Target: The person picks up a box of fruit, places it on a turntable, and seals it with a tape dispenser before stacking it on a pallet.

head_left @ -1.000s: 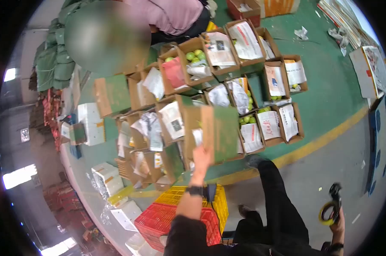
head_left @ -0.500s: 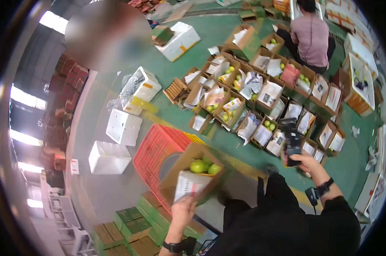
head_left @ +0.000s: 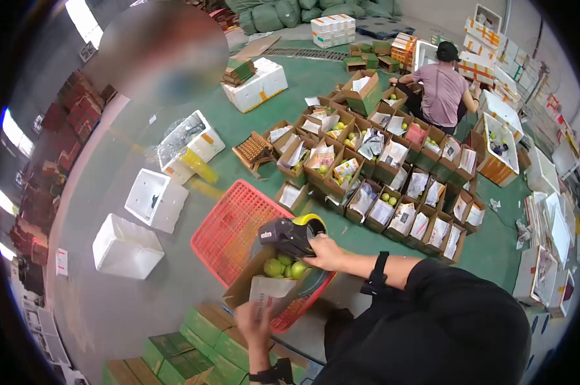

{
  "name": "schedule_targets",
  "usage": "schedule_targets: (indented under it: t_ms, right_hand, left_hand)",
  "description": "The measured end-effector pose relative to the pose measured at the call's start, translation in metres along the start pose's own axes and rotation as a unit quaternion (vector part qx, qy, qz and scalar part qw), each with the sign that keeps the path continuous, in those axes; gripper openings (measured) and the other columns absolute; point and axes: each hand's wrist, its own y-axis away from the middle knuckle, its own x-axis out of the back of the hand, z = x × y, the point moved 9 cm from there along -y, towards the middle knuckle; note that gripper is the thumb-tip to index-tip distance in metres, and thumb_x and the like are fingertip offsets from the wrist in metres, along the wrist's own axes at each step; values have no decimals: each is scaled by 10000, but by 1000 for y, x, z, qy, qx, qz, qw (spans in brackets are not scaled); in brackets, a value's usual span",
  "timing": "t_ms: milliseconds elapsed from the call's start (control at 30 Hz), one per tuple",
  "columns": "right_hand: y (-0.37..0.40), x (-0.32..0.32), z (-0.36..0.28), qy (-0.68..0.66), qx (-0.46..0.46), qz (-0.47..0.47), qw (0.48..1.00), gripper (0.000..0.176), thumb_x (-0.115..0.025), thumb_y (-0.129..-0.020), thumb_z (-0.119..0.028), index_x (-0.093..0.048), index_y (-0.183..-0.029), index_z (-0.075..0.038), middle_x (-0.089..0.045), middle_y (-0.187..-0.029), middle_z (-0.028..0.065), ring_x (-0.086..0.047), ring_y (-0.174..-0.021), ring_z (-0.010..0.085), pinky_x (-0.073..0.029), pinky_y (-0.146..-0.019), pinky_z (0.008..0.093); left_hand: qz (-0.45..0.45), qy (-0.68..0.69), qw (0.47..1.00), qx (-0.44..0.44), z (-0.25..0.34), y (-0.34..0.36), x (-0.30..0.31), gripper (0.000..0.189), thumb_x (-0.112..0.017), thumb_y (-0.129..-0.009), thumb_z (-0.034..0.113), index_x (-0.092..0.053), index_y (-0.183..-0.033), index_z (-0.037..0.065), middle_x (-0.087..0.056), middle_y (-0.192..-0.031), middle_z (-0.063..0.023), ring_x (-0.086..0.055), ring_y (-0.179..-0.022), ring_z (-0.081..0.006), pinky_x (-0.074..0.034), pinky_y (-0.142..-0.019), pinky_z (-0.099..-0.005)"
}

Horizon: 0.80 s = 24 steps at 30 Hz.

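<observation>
Gripping a tape dispenser (head_left: pixel 285 236), the right hand (head_left: pixel 326 253) is over a box (head_left: pixel 240 286) of green fruit (head_left: pixel 274 267). The left hand (head_left: pixel 255 322) blurs by the paper (head_left: pixel 271 289); I cannot tell its grip.

Tape dispenser (head_left: pixel 285 236) now over the fruit.
The right hand (head_left: pixel 326 252), earlier out to the right, has brought it left, above the green fruit (head_left: pixel 282 267) in the open carton (head_left: pixel 242 282).

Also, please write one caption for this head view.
Right hand holding a tape dispenser over a box of green fruit, left hand at its paper.
</observation>
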Motion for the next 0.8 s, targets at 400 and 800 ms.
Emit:
schedule_targets:
  t_ms: [400, 800]
  right_hand:
    - [-20, -81, -42, 81, 183, -171, 965, 281, -657, -604, -193, -569, -797, -9, -589, -798, 132, -539, -843, 286, -404, -763, 358]
    - [-127, -64, -66, 39, 96, -55, 993, 360, -665, -582, -198, -558, -789, 76, -541, -736, 255, -531, -757, 396, -412, -736, 418]
  left_hand:
    - [-292, 67, 917, 263, -55, -33, -102, 552, -701, -667, 333, -496, -1084, 33, -570, -1016, -113, -554, -878, -250, -409, -843, -331]
    - [-473, -182, 784, 360, -154, 31, -188, 1170, -510, -577, 759, -68, -1364, 14, -88, -1393, -259, 14, -1235, -533, -67, -954, -649]
